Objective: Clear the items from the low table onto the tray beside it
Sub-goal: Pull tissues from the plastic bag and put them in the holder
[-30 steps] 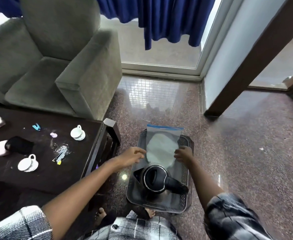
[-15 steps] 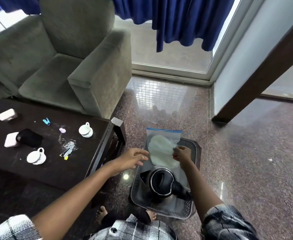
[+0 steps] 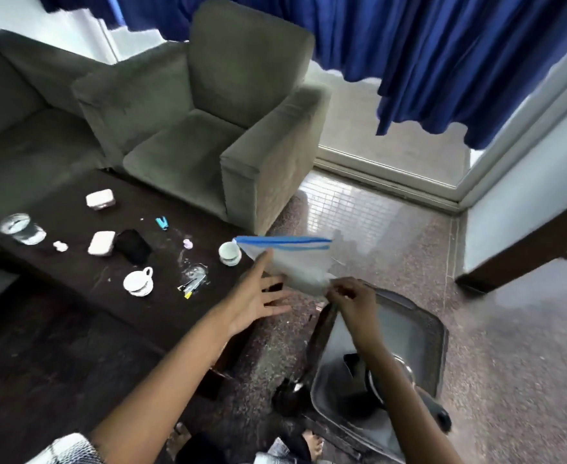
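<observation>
My right hand (image 3: 350, 298) pinches the lower corner of a clear zip bag (image 3: 289, 259) with a blue seal, held in the air between the dark low table (image 3: 74, 296) and the metal tray (image 3: 422, 333) on the floor. My left hand (image 3: 258, 293) is spread open just left of the bag, fingertips near it. A black kettle (image 3: 392, 380) sits in the tray, partly behind my right arm. On the table lie two white cups on saucers (image 3: 139, 282) (image 3: 230, 253), two pink cases (image 3: 100, 199) (image 3: 101, 243), a black pouch (image 3: 133, 246), a glass (image 3: 21, 228) and small clips.
A grey armchair (image 3: 215, 128) stands behind the table, with a sofa (image 3: 14, 128) to the left. Blue curtains (image 3: 442, 55) hang over a glass door at the back. The floor is speckled stone. My bare foot (image 3: 309, 443) shows near the tray's front edge.
The zip bag has been lifted off the tray by my right hand and carried left and up. My left hand has let go and opened. The view has swung left.
</observation>
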Demonstrator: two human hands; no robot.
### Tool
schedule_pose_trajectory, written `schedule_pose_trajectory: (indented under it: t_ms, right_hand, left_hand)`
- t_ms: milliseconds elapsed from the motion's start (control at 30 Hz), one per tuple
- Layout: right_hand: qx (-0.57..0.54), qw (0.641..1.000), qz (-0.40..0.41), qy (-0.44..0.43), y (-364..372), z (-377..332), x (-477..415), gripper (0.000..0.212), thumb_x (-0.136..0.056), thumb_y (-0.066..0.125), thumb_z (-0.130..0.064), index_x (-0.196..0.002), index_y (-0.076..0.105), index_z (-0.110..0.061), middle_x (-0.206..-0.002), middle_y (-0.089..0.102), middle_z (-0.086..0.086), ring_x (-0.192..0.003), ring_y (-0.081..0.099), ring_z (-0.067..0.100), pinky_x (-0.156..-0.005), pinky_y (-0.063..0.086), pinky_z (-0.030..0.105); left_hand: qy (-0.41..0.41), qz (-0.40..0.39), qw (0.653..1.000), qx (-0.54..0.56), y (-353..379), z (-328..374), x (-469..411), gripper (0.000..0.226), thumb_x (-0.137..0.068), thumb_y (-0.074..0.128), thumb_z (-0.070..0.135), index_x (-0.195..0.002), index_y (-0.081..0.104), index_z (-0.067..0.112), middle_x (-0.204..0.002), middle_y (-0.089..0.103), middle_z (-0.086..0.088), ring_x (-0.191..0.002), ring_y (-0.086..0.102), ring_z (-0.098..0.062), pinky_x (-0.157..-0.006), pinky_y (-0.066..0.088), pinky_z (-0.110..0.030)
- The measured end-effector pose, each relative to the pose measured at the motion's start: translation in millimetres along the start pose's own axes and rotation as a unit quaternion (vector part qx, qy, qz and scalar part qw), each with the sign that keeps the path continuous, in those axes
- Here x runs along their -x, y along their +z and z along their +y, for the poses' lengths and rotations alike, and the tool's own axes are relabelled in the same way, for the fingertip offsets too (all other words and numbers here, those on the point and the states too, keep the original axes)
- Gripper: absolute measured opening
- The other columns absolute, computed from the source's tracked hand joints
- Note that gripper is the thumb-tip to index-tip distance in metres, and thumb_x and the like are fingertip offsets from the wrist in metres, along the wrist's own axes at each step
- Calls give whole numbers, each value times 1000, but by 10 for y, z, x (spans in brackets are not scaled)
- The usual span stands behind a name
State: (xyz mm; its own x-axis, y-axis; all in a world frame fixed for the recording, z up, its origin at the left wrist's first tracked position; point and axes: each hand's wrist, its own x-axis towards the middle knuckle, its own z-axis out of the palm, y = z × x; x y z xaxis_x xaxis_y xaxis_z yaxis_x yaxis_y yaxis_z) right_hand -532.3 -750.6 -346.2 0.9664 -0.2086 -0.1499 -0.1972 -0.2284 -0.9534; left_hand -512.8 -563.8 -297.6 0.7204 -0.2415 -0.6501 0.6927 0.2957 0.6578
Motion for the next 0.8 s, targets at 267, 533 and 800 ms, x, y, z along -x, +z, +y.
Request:
schedule_pose_trajectory:
  t_ms: [267, 533, 800]
  right_hand:
    - [69, 990, -72, -99, 1751, -370, 776, 18, -72, 65, 11, -78, 72, -3, -87, 61, -6, -82, 56, -18, -71, 40, -2]
    - [164, 962, -199, -92, 3161, -809, 1005, 34, -71, 58, 6, -79, 69, -25, -85, 66, -2, -67, 57, 0, -64, 40, 15]
    - [21, 958, -286, 25, 4248, -1440, 1026, 37, -87, 61, -36, -121, 57, -21, -123, 60, -4, -110, 58, 11, -96, 47, 34]
  left_hand:
    - [44, 61, 978, 197, -1616, 234, 625, 32, -96, 40, 28, -125, 47, 16, -102, 61, -8, -87, 62, -29, -71, 57, -41]
    - [110, 116, 970, 183, -3064, 474, 1154, 14, -93, 37, 10, -97, 49, 14, -92, 58, -9, -81, 61, -23, -73, 51, -38]
    - [160, 165, 972, 48, -3688, 730, 1290, 27, -98, 33, 13, -104, 60, 17, -99, 65, -9, -87, 63, -22, -74, 53, -38]
